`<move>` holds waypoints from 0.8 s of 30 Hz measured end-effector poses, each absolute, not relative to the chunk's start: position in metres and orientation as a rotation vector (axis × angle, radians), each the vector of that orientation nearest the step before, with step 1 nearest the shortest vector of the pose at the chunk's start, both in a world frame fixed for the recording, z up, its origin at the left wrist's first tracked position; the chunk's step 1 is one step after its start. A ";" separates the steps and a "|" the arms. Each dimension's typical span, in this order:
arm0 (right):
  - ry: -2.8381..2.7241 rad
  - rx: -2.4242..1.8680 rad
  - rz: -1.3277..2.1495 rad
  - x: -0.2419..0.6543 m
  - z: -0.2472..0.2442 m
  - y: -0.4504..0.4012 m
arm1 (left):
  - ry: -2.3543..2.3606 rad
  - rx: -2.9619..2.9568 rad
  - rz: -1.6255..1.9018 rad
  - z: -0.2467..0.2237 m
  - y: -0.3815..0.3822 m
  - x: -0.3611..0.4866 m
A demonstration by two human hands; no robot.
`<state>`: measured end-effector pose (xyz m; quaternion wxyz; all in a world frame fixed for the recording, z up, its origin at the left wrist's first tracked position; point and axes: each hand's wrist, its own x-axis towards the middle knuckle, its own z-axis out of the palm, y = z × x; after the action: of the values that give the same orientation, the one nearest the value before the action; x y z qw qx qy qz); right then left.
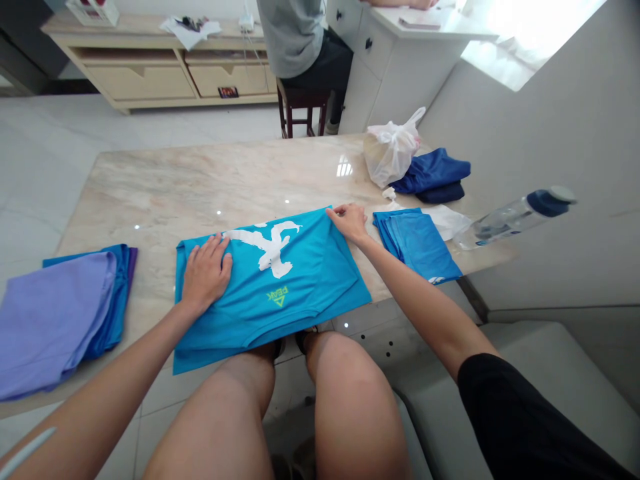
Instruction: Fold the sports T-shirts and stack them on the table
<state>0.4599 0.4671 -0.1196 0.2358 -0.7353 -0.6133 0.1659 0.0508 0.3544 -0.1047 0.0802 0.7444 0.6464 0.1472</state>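
Observation:
A turquoise T-shirt [305,273] with a white figure print and a small yellow-green PEAK logo lies folded into a wide band, its near edge hanging over the table's front. My left hand [206,272] rests flat on the shirt's left part, fingers stretched out. At the far right corner, my right hand [349,221] pinches the cloth between thumb and fingers. To the left lies a stack of folded clothes, a lilac garment [60,313] on top of blue and purple ones. Right of my right hand sits a folded blue garment [417,243].
The marble table [200,173] carries a tied white plastic bag [393,150], dark blue clothes [435,170], white tissue [447,220] and a clear water bottle [515,217] near the right wall. Beyond it, a person [295,40] sits on a stool by a white desk. A low cabinet [140,80] stands behind.

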 end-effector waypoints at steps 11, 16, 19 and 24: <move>-1.771 -2.175 0.443 0.450 -0.107 0.463 | 1.929 2.239 0.405 -0.108 0.358 0.047; -1.813 -2.161 0.236 0.449 -0.101 0.461 | 1.958 2.251 0.311 -0.096 0.355 0.053; -2.043 -1.903 0.125 0.445 -0.103 0.454 | 1.988 2.305 0.354 -0.087 0.338 0.062; -2.365 -1.756 0.373 0.441 -0.124 0.442 | 2.000 2.279 0.383 -0.099 0.303 0.066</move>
<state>0.4412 0.4422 -0.1244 0.0862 -0.5894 -0.7935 0.1250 0.0658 0.3033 -0.0993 0.0428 0.7450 0.6538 0.1253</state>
